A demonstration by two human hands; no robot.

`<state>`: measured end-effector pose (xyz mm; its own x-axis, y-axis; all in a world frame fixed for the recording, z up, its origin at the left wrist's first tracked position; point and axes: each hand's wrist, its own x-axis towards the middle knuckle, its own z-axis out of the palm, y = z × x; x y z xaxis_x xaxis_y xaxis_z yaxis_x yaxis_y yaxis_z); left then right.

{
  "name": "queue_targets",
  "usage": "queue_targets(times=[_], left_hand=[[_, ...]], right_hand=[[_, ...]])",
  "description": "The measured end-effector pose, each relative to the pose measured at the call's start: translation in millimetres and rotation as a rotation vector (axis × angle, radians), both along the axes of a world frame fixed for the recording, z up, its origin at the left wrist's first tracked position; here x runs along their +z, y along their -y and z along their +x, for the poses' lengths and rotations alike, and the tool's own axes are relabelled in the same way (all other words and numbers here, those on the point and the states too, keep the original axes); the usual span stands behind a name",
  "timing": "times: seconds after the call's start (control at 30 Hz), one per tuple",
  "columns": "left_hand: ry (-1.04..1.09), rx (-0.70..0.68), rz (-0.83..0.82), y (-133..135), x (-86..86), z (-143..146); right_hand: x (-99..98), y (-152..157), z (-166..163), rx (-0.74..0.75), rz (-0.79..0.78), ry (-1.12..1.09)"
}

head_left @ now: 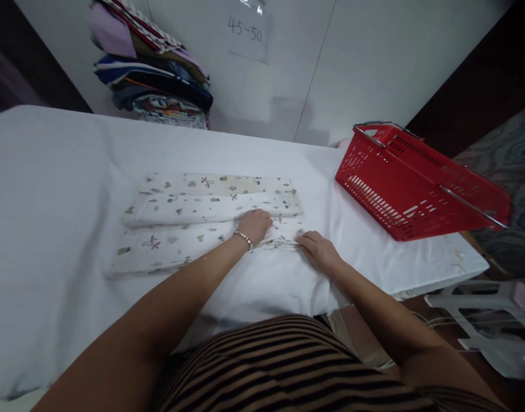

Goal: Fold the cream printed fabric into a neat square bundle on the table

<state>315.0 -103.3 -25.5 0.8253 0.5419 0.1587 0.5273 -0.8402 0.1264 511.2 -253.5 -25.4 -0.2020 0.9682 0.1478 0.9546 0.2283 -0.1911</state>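
Single head-worn view. Looks forward and down across table [52, 171], close above its near edge. Wall [374, 57] at 12 o'clock; basket [417, 189] at 2 o'clock.

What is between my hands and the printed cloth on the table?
Nothing visible. The left hand rests on the cloth, and the right hand touches its near right corner. The red basket stands apart, off to the right.

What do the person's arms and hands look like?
No sleeves are in view. The left hand has a thin silver bracelet at the wrist; the right hand shows no jewellery. The top is striped brown and black.
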Motion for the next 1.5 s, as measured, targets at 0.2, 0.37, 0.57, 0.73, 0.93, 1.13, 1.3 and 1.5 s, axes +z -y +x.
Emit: queue_targets(times=[0.2,0.37,0.57,0.73,0.93,1.13,1.3,1.5], left_hand=[[0.045,0.035,-0.092,0,2.9,0],[0.212,-0.092,-0.13,29,13.8,-1],[0.158,-0.173,-0.117,63,12.0,10],[0.123,-0.13,-0.063,65,3.1,28],[0.074,-0.16,0.016,66,-0.7,41],[0.162,-0.153,-0.073,74,4.2,38],[0.162,-0.178,-0.067,78,0.6,36],[0.155,-0.155,-0.09,79,0.0,35]], right_hand=[[-1.3,1,3,-0.019,0.016,-0.038],[0.9,-3,6,-0.037,-0.023,-0.097],[6.2,-7,6,-0.051,-0.04,-0.26],[6.9,-5,5,-0.122,-0.051,-0.368],[2.9,-5,6,-0.17,-0.024,-0.416],[6.3,-4,7,-0.194,-0.041,-0.41],[12.6,-3,2,-0.27,-0.11,-0.298],[16.4,-2,-7,-0.35,-0.179,-0.185]])
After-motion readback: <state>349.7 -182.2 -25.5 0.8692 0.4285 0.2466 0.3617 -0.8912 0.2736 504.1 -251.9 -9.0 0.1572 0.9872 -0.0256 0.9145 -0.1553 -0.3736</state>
